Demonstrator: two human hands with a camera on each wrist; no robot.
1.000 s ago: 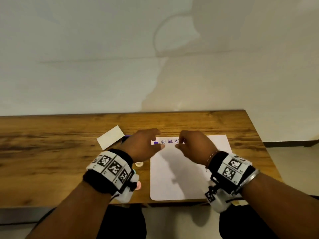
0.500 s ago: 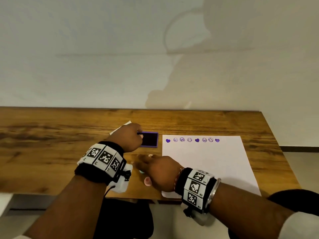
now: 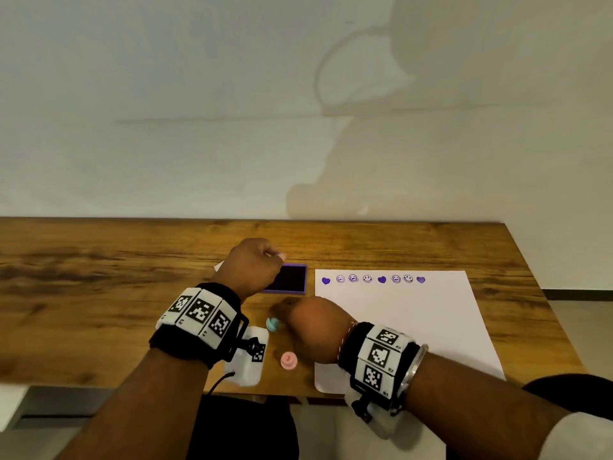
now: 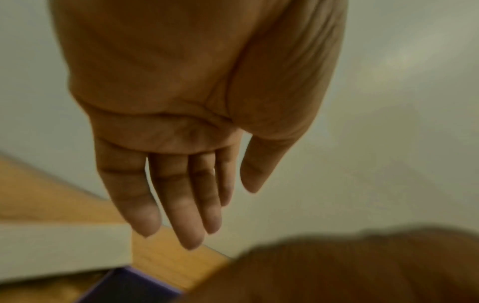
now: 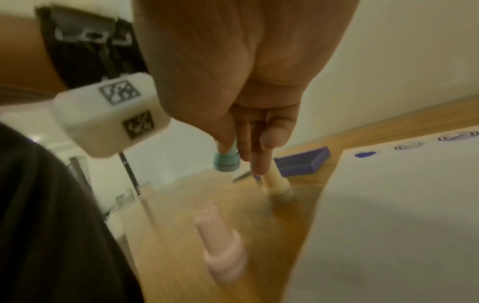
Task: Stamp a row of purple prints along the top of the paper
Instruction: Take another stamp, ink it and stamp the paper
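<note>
Pinching the teal stamp (image 5: pixel 226 162) lifted off the surface (image 3: pixel 99 310), the right hand (image 3: pixel 311 330) hovers left of the paper (image 3: pixel 414 327); the left hand (image 4: pixel 197 114) hangs open above the ink pad (image 3: pixel 290 279).

The right hand (image 3: pixel 310 330) covers most of the small teal plastic stamp (image 3: pixel 274 324) it pinches in the head view; in the blurred right wrist view the stamp's face is turned away. The left hand (image 3: pixel 253 265) hides the near-left corner of the open purple ink pad (image 3: pixel 292 278), and what it touches cannot be told.
</note>
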